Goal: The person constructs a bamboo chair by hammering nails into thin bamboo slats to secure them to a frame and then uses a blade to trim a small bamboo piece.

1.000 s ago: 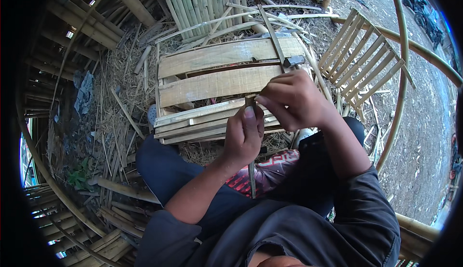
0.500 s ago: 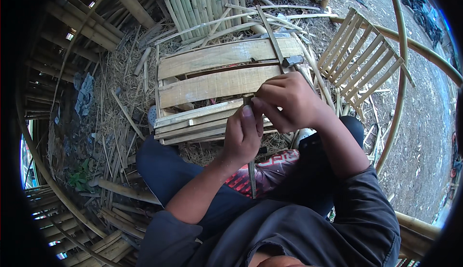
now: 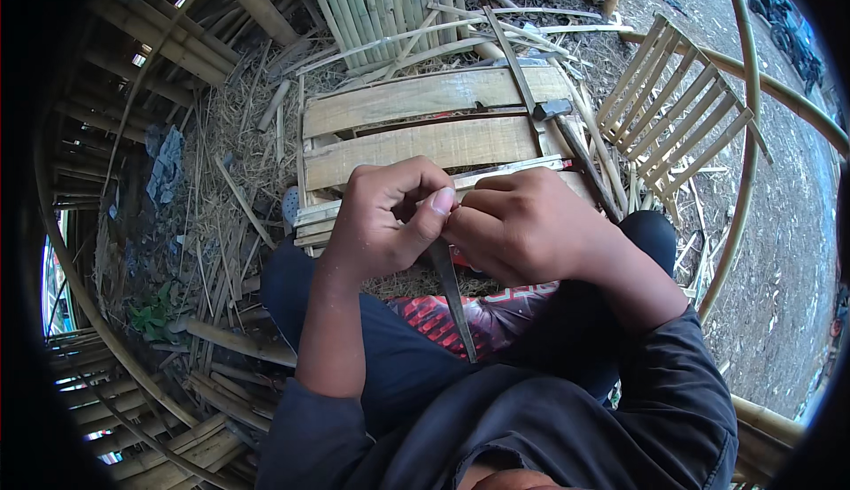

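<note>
My left hand (image 3: 385, 216) and my right hand (image 3: 527, 224) meet over the near edge of a low wooden slatted bench (image 3: 425, 140). Both are closed, fingers bent and thumbs close together. From between them a long narrow grey-brown strip (image 3: 455, 300) slants down toward my lap, tapering along its length. Its upper end is hidden by my fingers, and its material is unclear. On the bench's right side lies a hammer (image 3: 553, 109) with a metal head, beside a long flat bar (image 3: 513, 61) reaching past the far edge.
A small bamboo rack (image 3: 673, 96) stands at the right, near a bent bamboo pole (image 3: 748, 145). Upright bamboo slats (image 3: 381, 7) are behind the bench. Straw and loose bamboo pieces cover the ground at left, with a blue-grey cloth (image 3: 166, 167) among them.
Both hands have come lower and nearer to me, and the left has turned more upright. The strip's lower end stays near my lap. The whole view has shifted slightly.
</note>
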Available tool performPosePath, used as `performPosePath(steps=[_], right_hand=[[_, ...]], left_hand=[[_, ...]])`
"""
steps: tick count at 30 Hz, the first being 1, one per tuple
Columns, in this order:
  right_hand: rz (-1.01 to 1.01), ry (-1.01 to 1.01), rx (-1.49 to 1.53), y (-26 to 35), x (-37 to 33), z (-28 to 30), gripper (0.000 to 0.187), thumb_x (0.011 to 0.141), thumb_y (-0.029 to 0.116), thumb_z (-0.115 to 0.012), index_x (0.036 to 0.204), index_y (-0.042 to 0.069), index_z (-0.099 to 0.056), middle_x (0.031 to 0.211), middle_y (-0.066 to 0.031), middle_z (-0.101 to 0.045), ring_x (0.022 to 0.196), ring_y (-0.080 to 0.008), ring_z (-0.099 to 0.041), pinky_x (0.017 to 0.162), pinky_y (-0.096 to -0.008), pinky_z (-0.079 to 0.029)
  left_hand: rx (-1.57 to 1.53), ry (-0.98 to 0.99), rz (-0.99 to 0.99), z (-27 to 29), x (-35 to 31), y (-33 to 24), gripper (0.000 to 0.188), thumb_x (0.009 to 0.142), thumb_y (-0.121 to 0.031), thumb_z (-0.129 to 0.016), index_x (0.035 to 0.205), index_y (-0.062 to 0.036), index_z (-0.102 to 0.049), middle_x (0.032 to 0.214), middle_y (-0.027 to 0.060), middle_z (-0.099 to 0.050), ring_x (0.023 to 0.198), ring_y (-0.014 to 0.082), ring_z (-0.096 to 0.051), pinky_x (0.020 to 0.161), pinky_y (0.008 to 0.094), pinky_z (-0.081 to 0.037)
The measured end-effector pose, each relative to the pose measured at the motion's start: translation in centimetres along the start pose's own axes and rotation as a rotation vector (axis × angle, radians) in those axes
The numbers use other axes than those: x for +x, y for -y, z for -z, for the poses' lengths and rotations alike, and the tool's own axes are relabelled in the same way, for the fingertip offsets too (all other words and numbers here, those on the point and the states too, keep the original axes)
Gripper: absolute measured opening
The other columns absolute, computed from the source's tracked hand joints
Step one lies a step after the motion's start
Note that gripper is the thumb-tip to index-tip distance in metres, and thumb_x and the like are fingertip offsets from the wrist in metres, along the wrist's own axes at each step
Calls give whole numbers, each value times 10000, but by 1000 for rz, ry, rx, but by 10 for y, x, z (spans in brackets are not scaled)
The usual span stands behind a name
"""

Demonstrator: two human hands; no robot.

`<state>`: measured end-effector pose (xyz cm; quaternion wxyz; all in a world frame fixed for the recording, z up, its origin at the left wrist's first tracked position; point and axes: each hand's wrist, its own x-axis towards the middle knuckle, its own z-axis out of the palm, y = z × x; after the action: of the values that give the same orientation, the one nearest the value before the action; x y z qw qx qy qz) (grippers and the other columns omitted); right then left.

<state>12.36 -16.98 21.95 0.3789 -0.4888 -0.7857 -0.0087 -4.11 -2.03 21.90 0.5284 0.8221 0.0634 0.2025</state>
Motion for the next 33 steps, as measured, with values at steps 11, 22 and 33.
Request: performPosePath(steps=[11, 22, 33], right_hand=[[59, 31, 32, 4, 10, -3, 254, 786, 128, -746, 757, 26, -515, 631, -109, -550, 548, -330, -614, 516, -468, -487], [-177, 109, 363, -20, -8, 21, 42, 908, 26, -650, 900, -12, -635, 718, -168, -628, 660, -397, -650, 611, -471, -503], [-196, 175, 315, -30, -24, 32, 95, 953, 15, -633, 1023, -49, -637, 856, -186, -617, 803, -407, -643, 698, -469, -491]], left_hand=[[-223, 232, 62, 15, 10, 12, 489, 1096, -399, -568, 869, 24, -661, 727, 19, -658, 700, 62, -622, 618, 253, -524], [-759, 185, 80, -30, -21, 33, 518, 989, -386, -733, 1259, 25, -570, 905, 80, -724, 846, 184, -757, 758, 317, -619], [-870, 71, 246, -58, -22, 24, 308, 909, -200, -844, 948, -41, -582, 872, 60, -708, 806, 111, -707, 719, 276, -591]])
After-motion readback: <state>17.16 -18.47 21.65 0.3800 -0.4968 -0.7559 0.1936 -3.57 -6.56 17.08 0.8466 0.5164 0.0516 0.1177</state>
